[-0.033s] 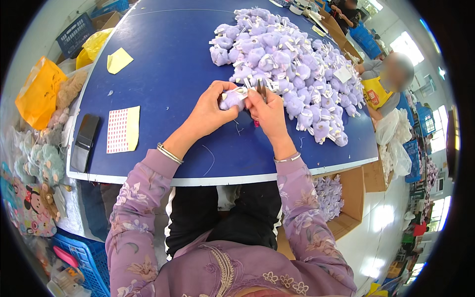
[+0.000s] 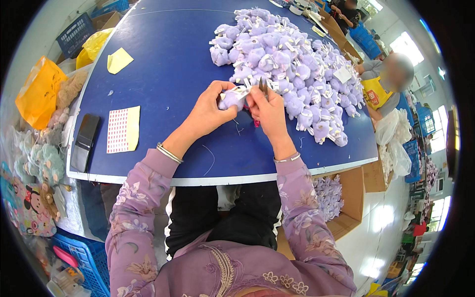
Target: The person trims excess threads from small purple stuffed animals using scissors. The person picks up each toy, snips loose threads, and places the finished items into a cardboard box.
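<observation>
My left hand (image 2: 210,110) is closed round a small lavender plush toy (image 2: 230,100) with white ribbon-like pieces on its top. Just to its right, my right hand (image 2: 267,110) grips a pair of thread snips (image 2: 263,85). Their dark blades point away from me above the fingers, and a pink-red part shows below the hand. The right thumb and fingertips meet the toy's white pieces, though the exact pinch is too small to make out. Beyond both hands lies a large heap of similar lavender plush toys (image 2: 277,47).
On the blue table (image 2: 168,64) lie a black phone-like object (image 2: 85,142), a sticker sheet (image 2: 122,129) and a yellow paper (image 2: 119,61). A cardboard box (image 2: 352,200) with more lavender pieces stands below the right edge. Another person (image 2: 383,89) is at the right.
My right fingers and the snips have shifted slightly, with the blades at a slightly different angle. The toy has turned a little in my left hand.
</observation>
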The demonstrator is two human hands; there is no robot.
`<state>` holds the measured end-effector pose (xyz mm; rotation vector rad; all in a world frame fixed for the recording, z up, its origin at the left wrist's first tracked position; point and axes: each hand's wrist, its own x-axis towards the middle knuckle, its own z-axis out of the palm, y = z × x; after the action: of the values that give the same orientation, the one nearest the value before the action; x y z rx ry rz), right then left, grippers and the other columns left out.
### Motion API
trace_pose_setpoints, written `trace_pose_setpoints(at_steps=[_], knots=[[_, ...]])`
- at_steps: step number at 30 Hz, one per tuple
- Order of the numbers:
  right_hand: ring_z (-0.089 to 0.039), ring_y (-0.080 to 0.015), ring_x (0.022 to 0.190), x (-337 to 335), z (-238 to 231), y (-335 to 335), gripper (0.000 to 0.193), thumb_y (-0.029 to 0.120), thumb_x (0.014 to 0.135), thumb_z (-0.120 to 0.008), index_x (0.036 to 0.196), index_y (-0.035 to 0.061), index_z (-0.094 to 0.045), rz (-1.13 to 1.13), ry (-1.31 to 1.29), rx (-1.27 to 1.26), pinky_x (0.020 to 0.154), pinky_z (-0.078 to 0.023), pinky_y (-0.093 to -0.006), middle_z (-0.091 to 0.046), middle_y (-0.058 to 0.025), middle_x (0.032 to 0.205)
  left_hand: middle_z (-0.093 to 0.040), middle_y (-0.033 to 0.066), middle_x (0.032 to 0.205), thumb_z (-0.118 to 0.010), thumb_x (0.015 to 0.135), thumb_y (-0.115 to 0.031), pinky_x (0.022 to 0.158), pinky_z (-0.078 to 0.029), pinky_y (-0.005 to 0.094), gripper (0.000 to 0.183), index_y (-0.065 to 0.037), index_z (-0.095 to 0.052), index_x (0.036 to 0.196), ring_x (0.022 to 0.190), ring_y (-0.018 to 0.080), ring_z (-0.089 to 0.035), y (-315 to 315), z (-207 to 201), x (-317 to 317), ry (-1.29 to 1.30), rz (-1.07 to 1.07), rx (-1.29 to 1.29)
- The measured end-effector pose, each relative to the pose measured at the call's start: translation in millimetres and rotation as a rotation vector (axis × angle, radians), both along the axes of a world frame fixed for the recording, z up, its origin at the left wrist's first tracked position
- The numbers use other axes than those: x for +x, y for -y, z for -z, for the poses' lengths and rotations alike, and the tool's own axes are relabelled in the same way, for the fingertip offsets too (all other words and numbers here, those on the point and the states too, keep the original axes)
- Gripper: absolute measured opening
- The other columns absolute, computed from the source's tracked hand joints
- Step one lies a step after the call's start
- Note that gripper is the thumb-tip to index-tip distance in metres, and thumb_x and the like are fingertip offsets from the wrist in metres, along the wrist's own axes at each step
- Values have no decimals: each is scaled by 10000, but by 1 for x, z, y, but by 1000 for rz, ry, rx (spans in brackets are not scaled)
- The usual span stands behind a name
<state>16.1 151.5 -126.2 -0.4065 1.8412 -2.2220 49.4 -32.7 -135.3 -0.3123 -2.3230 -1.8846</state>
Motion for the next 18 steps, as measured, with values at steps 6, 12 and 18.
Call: trace_pose_setpoints(at_steps=[6,12,18], knots=[[-373,-6,458,-5,3,1,235,254,957,-596,927,22,-603,-25,49,151,388,-246,-194,-533,16,675,-579,40,988,-620,767,-88,767,-469,259,403,-24,-544,1157,844,100,-546,4,0,3,-44,76,41],[-388,-23,458,-8,-5,-6,203,229,938,-604,893,32,-588,43,31,177,392,-280,-215,-508,15,627,-544,43,1108,-638,859,-101,829,-461,264,408,-30,-489,1233,950,103,-529,9,18,-2,3,184,202],[-539,-101,628,-27,-32,-95,369,314,934,-555,1206,70,-599,-56,-232,-581,483,-370,-162,-661,-63,977,-547,24,1181,-604,922,-191,826,-467,271,383,-65,-490,1265,1012,116,-546,15,19,-12,-16,68,190]])
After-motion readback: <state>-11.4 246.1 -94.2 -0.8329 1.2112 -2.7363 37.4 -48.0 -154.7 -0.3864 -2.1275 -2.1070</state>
